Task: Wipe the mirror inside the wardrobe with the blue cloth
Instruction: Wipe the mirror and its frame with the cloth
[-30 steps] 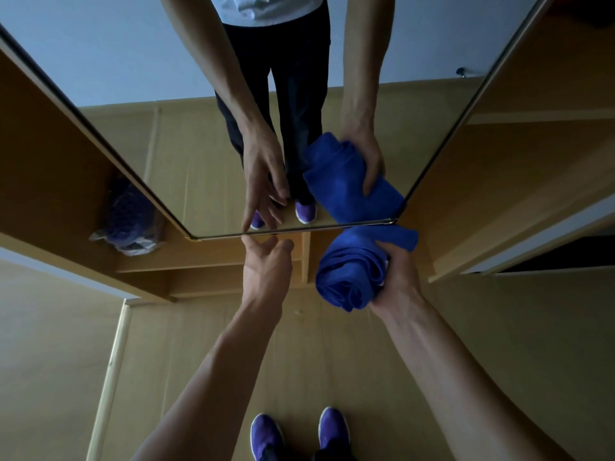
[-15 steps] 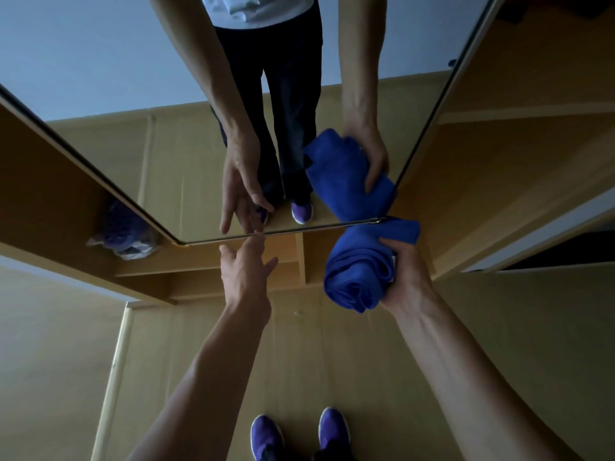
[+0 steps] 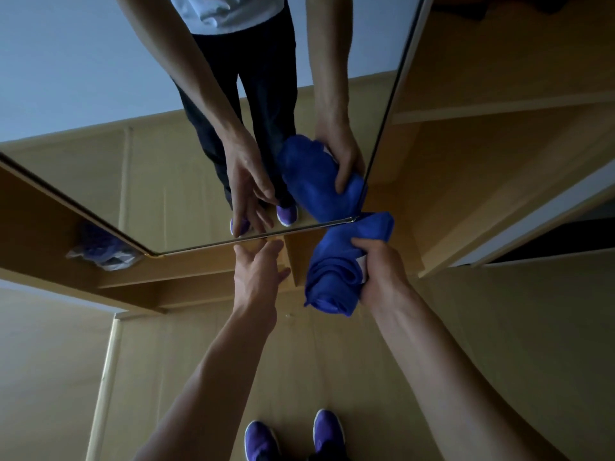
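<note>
One cloth [image 3: 336,267], two hands at one mirror [image 3: 133,128].
Right hand [image 3: 382,274] grips the rolled cloth at the mirror's lower right corner; left hand [image 3: 258,274], fingers straight, empty, is at its lower edge.

Light-tan wooden wardrobe [image 3: 482,194] fills the upper half of the view. Inside the wardrobe, upper right, there is a horizontal shelf board [image 3: 499,108]. Low in its middle stands a short upright divider [image 3: 293,257]. A crumpled plastic bag [image 3: 100,252] with something purple in it lies on the wardrobe's lower-left ledge. A dark bundle [image 3: 545,5] sits at the wardrobe's top right, too dim to identify. Below the wardrobe is tan wood-look floor [image 3: 332,377]. A pale strip [image 3: 106,377] runs along the floor left of the wardrobe's base. Right of the wardrobe a white edge [image 3: 549,221] lies over a dark gap [image 3: 565,242]. The light is dim and flat.
</note>
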A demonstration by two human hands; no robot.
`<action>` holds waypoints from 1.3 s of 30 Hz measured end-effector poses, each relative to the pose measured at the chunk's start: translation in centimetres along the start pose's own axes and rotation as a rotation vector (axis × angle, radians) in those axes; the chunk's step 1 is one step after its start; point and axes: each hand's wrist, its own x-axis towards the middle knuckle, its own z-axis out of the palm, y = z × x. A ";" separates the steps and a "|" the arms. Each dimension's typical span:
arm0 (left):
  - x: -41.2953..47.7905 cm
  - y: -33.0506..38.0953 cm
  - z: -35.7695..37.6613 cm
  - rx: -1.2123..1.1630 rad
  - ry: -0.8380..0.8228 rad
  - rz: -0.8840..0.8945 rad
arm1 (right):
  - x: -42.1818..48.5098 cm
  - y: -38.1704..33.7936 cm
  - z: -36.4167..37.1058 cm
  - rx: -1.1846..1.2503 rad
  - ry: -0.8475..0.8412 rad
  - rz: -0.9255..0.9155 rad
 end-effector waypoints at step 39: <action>-12.4 9.7 -4.0 0.600 0.187 1.009 | -5.3 -8.5 1.0 -0.633 0.132 -0.738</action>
